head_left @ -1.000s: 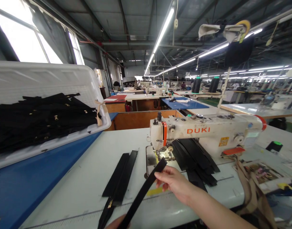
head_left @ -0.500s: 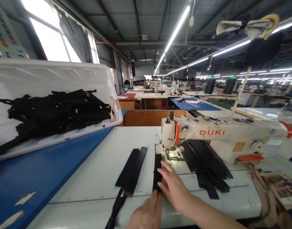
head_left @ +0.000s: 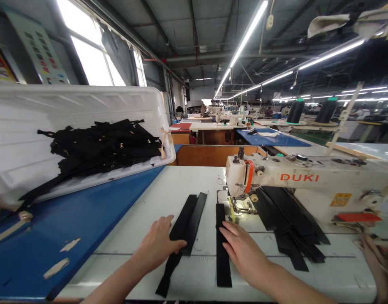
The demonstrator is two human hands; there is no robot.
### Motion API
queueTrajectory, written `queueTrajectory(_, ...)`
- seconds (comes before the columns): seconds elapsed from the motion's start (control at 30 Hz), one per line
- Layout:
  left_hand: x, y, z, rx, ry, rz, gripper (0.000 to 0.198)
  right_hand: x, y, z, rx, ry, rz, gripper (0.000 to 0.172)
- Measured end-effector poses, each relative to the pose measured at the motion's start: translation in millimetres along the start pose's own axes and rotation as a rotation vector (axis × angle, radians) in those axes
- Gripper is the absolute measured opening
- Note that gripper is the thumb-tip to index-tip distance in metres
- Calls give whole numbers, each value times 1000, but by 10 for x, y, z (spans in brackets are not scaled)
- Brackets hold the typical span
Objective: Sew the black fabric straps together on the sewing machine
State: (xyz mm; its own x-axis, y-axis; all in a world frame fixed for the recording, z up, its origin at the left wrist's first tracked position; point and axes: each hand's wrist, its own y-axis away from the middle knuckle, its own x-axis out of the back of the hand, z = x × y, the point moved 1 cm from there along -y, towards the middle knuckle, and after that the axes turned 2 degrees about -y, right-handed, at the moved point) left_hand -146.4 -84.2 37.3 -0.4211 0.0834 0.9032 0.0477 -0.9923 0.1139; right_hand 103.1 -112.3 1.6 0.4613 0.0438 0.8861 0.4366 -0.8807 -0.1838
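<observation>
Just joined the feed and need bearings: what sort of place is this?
Probably a garment factory's sewing floor: a DUKI industrial sewing machine on the table, black fabric strips under the left hand and right hand, and rows of similar sewing stations behind.

In the centre of the frame two things lie side by side on the counter [head_left: 187, 181]: the double strip [head_left: 189, 219] at the left and the single strip [head_left: 223, 270] just right of it. The left hand [head_left: 158, 245] rests on the double strip, the right hand [head_left: 244, 253] on the single strip. Behind the single strip, at centre right, stands the sewing machine [head_left: 307, 179], and a pile of strips [head_left: 288, 219] lies under its arm. At the upper left a tub [head_left: 86, 105] stands tilted, with pieces [head_left: 108, 143] inside it.
</observation>
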Motion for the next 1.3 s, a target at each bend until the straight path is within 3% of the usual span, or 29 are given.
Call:
queueTrajectory(0.13, -43, -50, 35, 14, 180, -118, 80, 13, -11, 2, -4, -49, 10, 39)
queueTrajectory(0.23, -50, -54, 42, -2, 272, -162, 59, 11, -11, 9, -9, -127, 34, 38)
queueTrajectory(0.47, 9, -50, 49, 7, 426, -135, 19, 4, -15, 18, -34, -316, 81, 36)
queueTrajectory(0.57, 13, 40, 147, 4, 448, -46, 22, 27, -151, -95, -190, -692, 96, 33)
queueTrajectory(0.67, -15, 209, 282, -76, 478, 84, 23, 23, -386, -292, -383, -1040, 64, 44)
queueTrajectory(0.77, -54, 398, 362, -141, 623, 155, 25, 6, -604, -498, -425, -1228, 49, 45)
queueTrajectory(0.9, -95, 571, 333, -73, 945, 123, 31, 2, -676, -679, -409, -1439, 56, 46)
queueTrajectory(1.0, -112, 640, 263, 56, 1129, 119, 35, 19, -604, -741, -384, -1540, 13, 41)
queueTrajectory(1.13, -114, 678, 177, 202, 1377, 4, 43, 29, -509, -774, -370, -1767, -6, 35)
queueTrajectory(1.3, -97, 684, 111, 244, 1494, -86, 44, 2, -461, -796, -393, -1901, 12, 28)
